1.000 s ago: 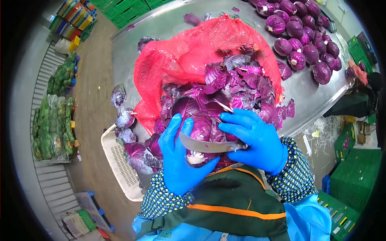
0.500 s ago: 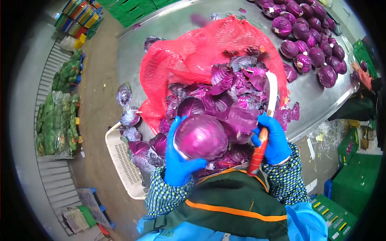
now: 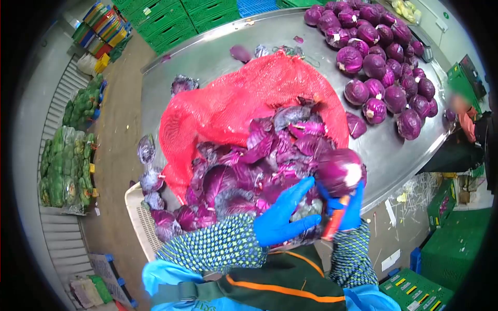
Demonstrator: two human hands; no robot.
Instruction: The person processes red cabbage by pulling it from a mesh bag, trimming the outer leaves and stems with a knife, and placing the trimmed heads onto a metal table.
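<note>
My right hand (image 3: 353, 207), in a blue glove, grips the red handle of a knife (image 3: 334, 220). The same hand supports a trimmed red cabbage (image 3: 334, 171), whose pale cut stem faces right; the knife's blade is hidden behind it. To the left, my left hand (image 3: 285, 217), also gloved in blue, is open with its fingers spread beside the cabbage. Below and beyond both hands, loose purple outer leaves (image 3: 249, 166) lie heaped on a red mesh bag (image 3: 218, 111) spread over the metal table (image 3: 218, 57).
Many red cabbages (image 3: 374, 66) are piled at the table's far right. A cream plastic basket (image 3: 139, 220) stands at the left edge, leaves beside it. Green crates (image 3: 155, 26) are stacked behind the table. Another person's arm (image 3: 469, 127) shows at the far right.
The cabbage has gone from my left hand to my right, moving rightward. My left hand has let go and followed it right. The view has shifted slightly.
</note>
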